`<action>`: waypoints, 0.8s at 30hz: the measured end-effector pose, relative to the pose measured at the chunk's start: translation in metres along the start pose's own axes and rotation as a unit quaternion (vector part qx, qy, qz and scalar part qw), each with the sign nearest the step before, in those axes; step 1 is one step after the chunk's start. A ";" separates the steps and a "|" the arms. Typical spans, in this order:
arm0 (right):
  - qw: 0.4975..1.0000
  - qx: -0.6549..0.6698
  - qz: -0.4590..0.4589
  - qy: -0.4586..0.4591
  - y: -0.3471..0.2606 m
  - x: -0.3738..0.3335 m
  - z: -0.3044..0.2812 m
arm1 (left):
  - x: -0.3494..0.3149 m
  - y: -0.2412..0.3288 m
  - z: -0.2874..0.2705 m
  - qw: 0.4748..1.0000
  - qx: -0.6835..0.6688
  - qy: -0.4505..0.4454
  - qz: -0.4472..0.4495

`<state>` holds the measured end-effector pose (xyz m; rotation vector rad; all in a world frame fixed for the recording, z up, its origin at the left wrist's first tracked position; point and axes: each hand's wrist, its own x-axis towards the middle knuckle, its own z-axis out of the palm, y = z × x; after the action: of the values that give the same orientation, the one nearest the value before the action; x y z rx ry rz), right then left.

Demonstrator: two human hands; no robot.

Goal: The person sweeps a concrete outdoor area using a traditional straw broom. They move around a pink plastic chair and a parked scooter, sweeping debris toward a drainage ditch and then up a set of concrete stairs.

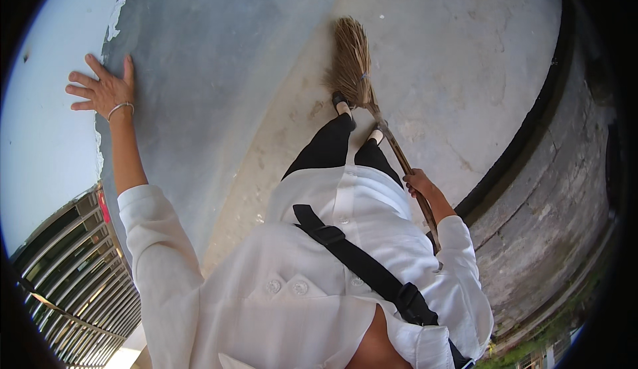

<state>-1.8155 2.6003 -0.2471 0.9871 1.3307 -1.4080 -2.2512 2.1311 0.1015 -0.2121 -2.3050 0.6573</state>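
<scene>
My right hand [419,183] is wrapped round the long wooden handle of a broom [392,139], low at my right side. The handle slants forward to a head of dry straw bristles [352,53], which reaches the floor just ahead of my feet. Out to the left, my left hand [106,91] has its fingers spread and holds nothing. It lies over the edge where the wall's white upper part [56,103] meets its grey lower part [193,56]; it seems to rest flat on the wall. A thin bracelet circles that wrist.
Pale concrete floor [458,70] stretches ahead and to the right, bounded by a dark curved edge [515,146]. Beyond that edge lies rougher, stained ground [545,196]. A window with metal bars [80,282] is at the lower left. My dark shoes [340,100] stand close to the bristles.
</scene>
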 end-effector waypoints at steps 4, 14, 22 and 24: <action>0.997 -0.048 -0.052 0.026 -0.042 -0.003 -0.021 | 0.000 0.005 0.001 1.000 -0.012 0.000 0.006; 0.998 0.026 -0.006 -0.050 -0.054 -0.059 -0.004 | 0.001 0.000 0.007 1.000 -0.002 -0.024 0.000; 0.994 -0.100 0.040 -0.018 -0.009 0.017 0.005 | 0.001 0.007 0.002 1.000 0.001 -0.004 0.008; 0.996 -0.086 0.027 -0.020 -0.005 0.013 0.000 | 0.001 0.008 0.001 1.000 0.004 -0.009 0.005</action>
<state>-1.8239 2.5987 -0.2585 0.8694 1.3608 -1.2453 -2.2532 2.1379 0.0977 -0.2162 -2.3200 0.6756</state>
